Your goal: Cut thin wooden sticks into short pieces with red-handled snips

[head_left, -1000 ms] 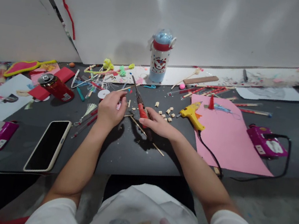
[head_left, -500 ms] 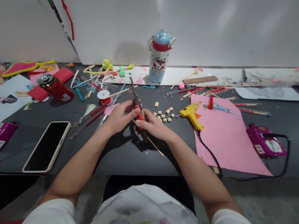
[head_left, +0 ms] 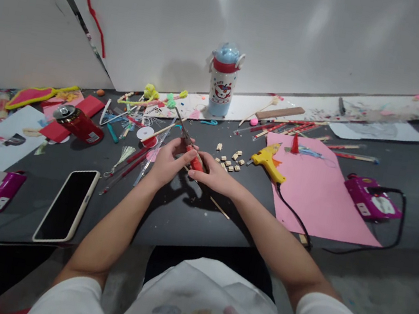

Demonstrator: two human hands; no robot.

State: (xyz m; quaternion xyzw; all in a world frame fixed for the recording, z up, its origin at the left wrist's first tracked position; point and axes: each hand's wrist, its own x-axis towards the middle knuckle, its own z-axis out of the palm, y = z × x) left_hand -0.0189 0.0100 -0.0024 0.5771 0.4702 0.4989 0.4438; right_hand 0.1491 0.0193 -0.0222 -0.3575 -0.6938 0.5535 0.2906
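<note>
My left hand (head_left: 168,163) is closed around the upper part of a red-handled cutting tool (head_left: 195,162). Its long narrow metal blade points up and away to the left; the hands hide much of it, so I cannot tell its exact kind. My right hand (head_left: 214,174) is closed at the lower end of the red handle, thumb across it. Below the right hand a thin wooden stick (head_left: 220,208) slants toward the table's front. Several small pale wooden pieces (head_left: 226,162) lie just beyond the right hand.
A yellow glue gun (head_left: 268,161) rests partly on pink paper (head_left: 314,201), its cord trailing right. A water bottle (head_left: 222,81) stands at the back. To the left are a phone (head_left: 67,205), a tipped red can (head_left: 78,123), a thread spool (head_left: 149,139) and craft scraps.
The tool's blade has tilted farther left between my hands, and more of the red handle shows. Less of the thin stick is visible below the right hand.
</note>
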